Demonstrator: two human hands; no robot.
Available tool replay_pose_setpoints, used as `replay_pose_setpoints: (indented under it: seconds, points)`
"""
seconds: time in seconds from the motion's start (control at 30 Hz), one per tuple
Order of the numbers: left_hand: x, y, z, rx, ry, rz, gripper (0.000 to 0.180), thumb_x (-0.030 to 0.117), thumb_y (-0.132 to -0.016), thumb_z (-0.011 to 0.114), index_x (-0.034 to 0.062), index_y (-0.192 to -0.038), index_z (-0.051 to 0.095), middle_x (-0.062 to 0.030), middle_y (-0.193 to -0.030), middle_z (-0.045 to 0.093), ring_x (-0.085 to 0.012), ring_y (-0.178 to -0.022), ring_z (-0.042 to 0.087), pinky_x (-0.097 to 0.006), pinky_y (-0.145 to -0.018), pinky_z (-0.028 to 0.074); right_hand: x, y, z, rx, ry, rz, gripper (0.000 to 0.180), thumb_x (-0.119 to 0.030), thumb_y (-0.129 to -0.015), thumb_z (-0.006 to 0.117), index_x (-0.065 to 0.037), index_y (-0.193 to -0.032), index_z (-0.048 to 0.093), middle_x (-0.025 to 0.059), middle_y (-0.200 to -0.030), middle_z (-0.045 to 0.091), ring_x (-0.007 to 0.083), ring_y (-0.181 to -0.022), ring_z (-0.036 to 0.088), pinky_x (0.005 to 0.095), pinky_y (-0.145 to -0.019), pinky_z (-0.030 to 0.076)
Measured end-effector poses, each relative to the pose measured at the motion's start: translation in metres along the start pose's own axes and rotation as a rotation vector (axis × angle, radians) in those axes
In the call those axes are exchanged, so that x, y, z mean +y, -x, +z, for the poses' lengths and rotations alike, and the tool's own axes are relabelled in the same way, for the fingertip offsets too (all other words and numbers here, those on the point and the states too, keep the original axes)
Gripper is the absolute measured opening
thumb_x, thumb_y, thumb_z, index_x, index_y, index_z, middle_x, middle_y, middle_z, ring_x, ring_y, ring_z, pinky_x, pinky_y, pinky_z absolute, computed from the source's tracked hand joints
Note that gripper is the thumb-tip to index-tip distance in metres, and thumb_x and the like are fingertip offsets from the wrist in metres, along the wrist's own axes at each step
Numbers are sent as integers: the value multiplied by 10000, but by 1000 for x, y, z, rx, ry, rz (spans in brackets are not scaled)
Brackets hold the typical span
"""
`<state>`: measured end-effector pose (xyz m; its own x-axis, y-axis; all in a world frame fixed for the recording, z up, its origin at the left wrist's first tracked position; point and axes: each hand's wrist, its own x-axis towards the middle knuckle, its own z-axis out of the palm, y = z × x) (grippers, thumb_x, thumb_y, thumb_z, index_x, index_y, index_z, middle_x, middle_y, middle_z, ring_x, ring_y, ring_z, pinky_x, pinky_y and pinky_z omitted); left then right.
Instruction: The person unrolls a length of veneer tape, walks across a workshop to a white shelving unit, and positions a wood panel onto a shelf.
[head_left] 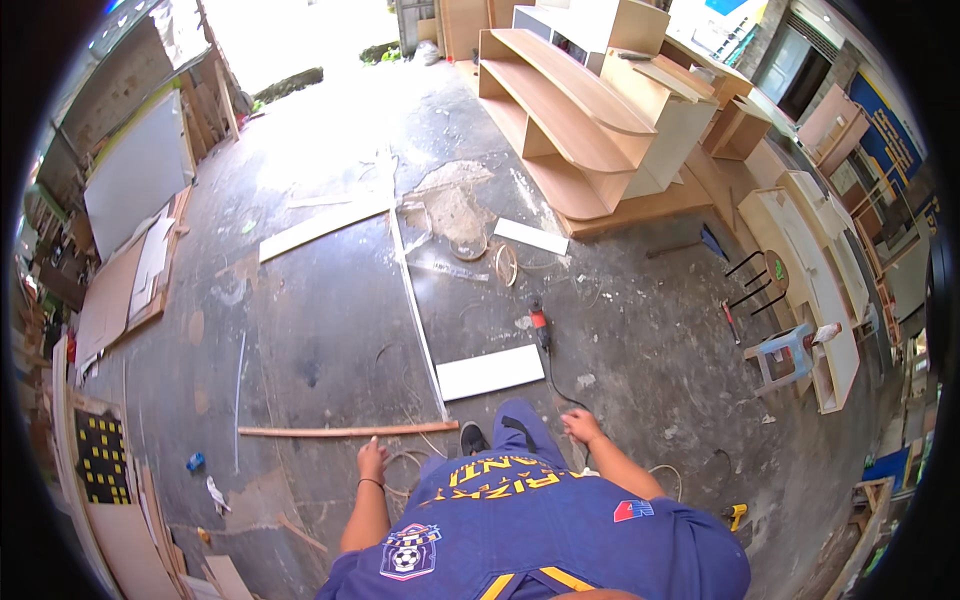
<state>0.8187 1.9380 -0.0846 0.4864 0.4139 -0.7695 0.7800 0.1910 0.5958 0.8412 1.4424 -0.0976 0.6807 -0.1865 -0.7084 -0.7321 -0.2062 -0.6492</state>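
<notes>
The person stands on a stained concrete floor (330, 330) in a workshop, seen from above, wearing a blue jersey, with one dark shoe (473, 438) showing ahead of the body. The left hand (372, 461) hangs empty at the side with the fingers loosely curled and pointing down; it holds nothing, and it sits just below a long thin wooden strip (345, 431) that lies across the floor, near it but not clearly touching. The right hand (581, 427) is also empty, fingers half spread, hanging beside the raised blue-trousered knee and close to a black power cord (556, 385) that runs up the floor to a red and black power tool (540, 324). Just ahead of the feet, between the two hands, lies a white rectangular board (490, 372), flat on the floor, with a long white strip (415, 310) running beside its left end. Farther off lie a second small white board (530, 236) and a pale plank (322, 226). A curved wooden shelf unit (570, 120) lies on its side at the upper right, a small blue stool (785, 352) stands at the right, and a yellow tool (735, 514) rests on the floor behind the right arm
</notes>
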Motion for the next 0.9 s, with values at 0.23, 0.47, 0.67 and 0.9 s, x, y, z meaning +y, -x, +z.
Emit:
replay_pose_setpoints:
  seconds: [0.23, 0.47, 0.67, 0.9]
  points:
    - [201, 2, 127, -379, 38, 184, 340, 387, -874, 487, 108, -1068, 498, -49, -989, 602, -181, -915, 574, -350, -776, 404, 98, -32, -26, 106, 284, 380, 179, -222, -797, 580, -44, -800, 600, 63, -660, 585, 187, -536, 571, 321, -446, 439]
    - [293, -120, 206, -327, -163, 354, 339, 365, -866, 515, 47, -968, 575, -65, -846, 626, -158, -747, 606, -281, -614, 430, -42, -145, 20, 91, 0, 383, 173, -219, -808, 581, -53, -853, 594, 49, -719, 591, 157, -554, 569, 287, -450, 444]
    - [277, -239, 146, -163, -430, 105, 343, 332, -839, 547, 10, -730, 593, -54, -607, 571, -177, -513, 547, -308, -442, 409, -299, -267, 23, 60, -235, 18, 190, -228, -840, 554, -77, -950, 586, 25, -764, 598, 111, -596, 568, 250, -483, 459]
    - [200, -354, 92, -125, -1445, 637, 311, 328, -849, 525, 22, -843, 581, -76, -634, 581, -188, -538, 572, -340, -447, 420, -598, -267, 34, -126, -302, -572, 227, -160, -863, 542, -11, -1028, 592, 8, -747, 587, 65, -580, 511, 195, -520, 408]
